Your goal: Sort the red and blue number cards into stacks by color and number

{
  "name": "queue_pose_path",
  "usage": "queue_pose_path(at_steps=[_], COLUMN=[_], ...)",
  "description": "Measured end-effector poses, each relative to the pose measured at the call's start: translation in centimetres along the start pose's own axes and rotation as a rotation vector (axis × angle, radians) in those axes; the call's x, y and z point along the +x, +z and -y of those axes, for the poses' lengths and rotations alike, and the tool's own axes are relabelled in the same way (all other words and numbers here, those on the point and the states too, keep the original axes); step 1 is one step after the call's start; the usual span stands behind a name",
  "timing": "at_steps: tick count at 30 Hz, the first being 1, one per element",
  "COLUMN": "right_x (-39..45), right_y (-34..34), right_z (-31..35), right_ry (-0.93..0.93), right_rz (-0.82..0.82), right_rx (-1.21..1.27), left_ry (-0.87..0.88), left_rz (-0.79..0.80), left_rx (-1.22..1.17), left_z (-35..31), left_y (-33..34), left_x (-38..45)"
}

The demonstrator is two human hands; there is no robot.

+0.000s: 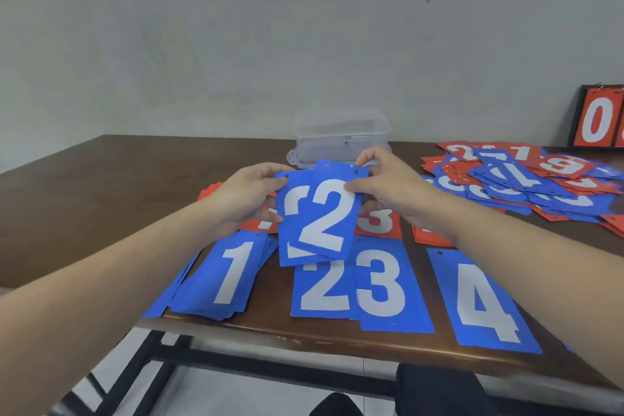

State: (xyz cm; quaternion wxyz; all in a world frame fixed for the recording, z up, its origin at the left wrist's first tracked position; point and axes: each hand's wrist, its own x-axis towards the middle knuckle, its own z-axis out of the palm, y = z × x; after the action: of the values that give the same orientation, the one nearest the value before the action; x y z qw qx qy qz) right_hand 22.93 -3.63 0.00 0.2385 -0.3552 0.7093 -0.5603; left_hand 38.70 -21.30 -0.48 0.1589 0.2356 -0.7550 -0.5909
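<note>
Our left hand [248, 194] and right hand [388, 186] are bare, without rings or gloves on the fingers. Behind them, both forearms are sleeveless. We wear dark trousers [439, 392].

Along the near edge of the table [84, 186], four card stacks lie in a row, left to right: the 1 stack [224, 275], 2 stack [322, 290], 3 stack [388, 287] and 4 stack [479, 300]. Behind them, a lidded container [341, 138] sits mid-table, with an unsorted card heap [526, 179] to its right. A scoreboard [597, 118] stands behind the heap, against the wall.
</note>
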Motion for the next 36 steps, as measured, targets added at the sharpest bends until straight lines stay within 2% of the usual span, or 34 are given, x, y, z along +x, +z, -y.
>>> queue_pose_path(at_steps=[6,9,13,15,21,28,36], right_x=[0.2,-0.1,-0.7,-1.0,-0.9,-0.5,-1.3], right_y=[2.5,3.3,3.5,3.6,4.8,3.5,-4.0], right_z=[0.1,0.3,0.6,0.3,-1.5,-3.3,-3.1], right_ry=[0.015,0.037,0.174,0.207,-0.007,-0.099,-0.111], right_rz=[0.034,0.110,0.269,0.290,0.164,0.119,-0.037], right_rx=[-0.191,-0.174,-0.132,-0.192,-0.781,-0.860,-0.810], left_ry=[-0.016,-0.017,-0.020,0.003,0.031,0.101,0.168], left_rz=[0.094,0.121,0.058,-0.002,-0.093,-0.068,0.074], left_rx=[-0.006,0.017,0.074,0.138,0.192,0.297,0.357], left_z=[-0.2,-0.1,0.3,0.5,0.4,-0.3,-2.0], left_y=[0.2,-0.1,-1.0,-1.5,-2.5,-0.5,5.7], left_x=[-1.3,-2.0,-2.9,-3.1,-3.6,-2.7,0.9])
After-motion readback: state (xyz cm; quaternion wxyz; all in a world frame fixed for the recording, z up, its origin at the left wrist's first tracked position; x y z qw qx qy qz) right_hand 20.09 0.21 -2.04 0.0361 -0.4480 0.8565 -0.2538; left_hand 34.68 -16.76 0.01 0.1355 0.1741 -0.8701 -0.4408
